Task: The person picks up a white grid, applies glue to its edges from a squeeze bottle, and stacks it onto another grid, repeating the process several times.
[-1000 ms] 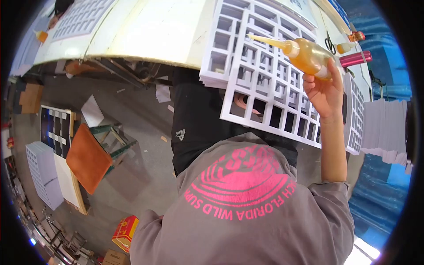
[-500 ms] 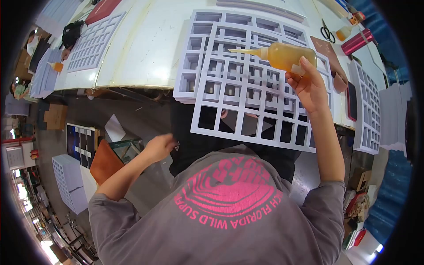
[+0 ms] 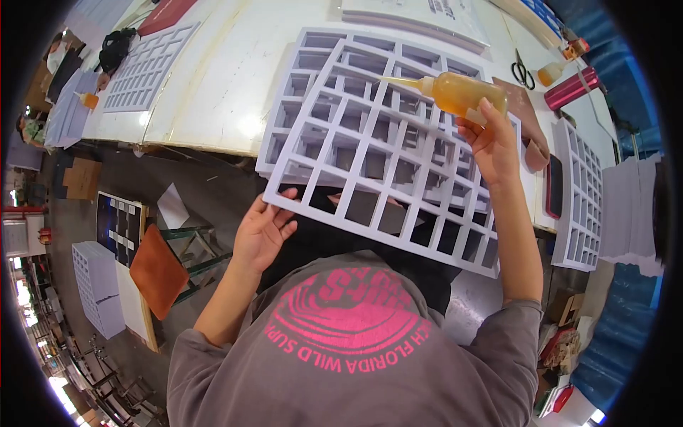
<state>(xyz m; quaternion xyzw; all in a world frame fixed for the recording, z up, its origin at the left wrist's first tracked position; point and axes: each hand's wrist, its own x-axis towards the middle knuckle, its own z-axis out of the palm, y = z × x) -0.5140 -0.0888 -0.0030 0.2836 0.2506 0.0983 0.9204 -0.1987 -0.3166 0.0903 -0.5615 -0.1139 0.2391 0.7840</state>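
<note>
Over the worktop point(image 3: 213, 92) edge, left hand point(image 3: 263, 231) fingers pinch the grid's point(image 3: 384, 153) near-left corner; right hand point(image 3: 491, 146) grips the bottle point(image 3: 462, 94), nozzle pointing left across it.

The left hand point(image 3: 265, 231) has come up from beside the lap and now grips the near corner of the white grid frame point(image 3: 384, 153), which has tilted.

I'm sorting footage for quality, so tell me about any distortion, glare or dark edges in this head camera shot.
Head view: strong fisheye bends the table edge and white grid frame; black vignette rings the corners; glare spot on the tabletop; the glue bottle and both hands stay sharp.
</note>
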